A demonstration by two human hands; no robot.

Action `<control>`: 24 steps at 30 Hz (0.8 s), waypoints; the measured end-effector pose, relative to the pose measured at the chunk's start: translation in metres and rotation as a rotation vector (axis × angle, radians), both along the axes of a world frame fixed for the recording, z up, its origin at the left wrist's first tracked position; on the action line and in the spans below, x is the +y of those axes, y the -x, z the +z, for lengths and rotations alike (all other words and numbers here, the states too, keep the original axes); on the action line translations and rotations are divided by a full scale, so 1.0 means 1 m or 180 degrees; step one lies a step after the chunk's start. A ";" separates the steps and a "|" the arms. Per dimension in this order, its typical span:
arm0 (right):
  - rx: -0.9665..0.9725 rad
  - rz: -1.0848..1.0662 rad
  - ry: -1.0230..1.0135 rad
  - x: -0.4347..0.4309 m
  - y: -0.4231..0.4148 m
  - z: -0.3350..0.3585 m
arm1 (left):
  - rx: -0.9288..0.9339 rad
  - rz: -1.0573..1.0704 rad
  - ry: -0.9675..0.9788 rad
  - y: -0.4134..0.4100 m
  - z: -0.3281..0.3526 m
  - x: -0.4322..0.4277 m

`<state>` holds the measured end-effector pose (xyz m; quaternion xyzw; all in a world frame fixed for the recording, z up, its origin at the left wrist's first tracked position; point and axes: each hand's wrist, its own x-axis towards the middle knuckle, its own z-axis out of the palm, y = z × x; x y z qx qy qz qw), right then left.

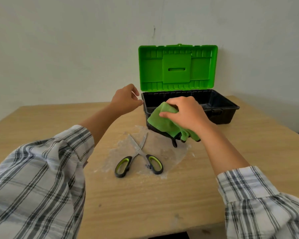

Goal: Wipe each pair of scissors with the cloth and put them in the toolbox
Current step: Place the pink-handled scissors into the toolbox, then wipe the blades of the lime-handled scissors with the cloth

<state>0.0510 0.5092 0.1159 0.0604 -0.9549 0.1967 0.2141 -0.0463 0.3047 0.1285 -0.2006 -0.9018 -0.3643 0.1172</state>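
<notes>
Right hand (pixel 185 114): your fingers pinch the green cloth (pixel 169 125), bunched for wiping | left hand (pixel 126 99): loosely curled, empty, beside the toolbox (pixel 219 104), lid open | scissors (pixel 139 156): splayed on tabletop (pixel 145 204), unwiped.

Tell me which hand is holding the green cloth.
The right hand grips the green cloth in front of the toolbox; the left hand is empty, beside its left corner.

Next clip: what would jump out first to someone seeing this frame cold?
The open toolbox at the back of the table, its bright green lid standing upright against the wall. Then the right hand clutching a green cloth over the box's front edge, the left hand empty beside the box. Nearer, scissors lie open on a whitish smear.
</notes>
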 end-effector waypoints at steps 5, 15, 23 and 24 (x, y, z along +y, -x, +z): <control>0.0090 -0.0199 0.0017 -0.029 0.006 0.013 | -0.1066 -0.0455 0.0725 -0.028 -0.018 -0.043; 0.0202 -0.0485 0.0106 -0.065 0.013 0.018 | -0.1128 -0.0729 0.2056 -0.068 -0.068 -0.056; 0.0114 -0.0512 0.0100 -0.067 0.020 0.016 | -0.1389 -0.0533 0.0951 -0.058 -0.070 -0.076; 0.0104 -0.0515 0.0113 -0.067 0.021 0.017 | -0.1676 -0.0559 0.0527 -0.056 -0.069 -0.080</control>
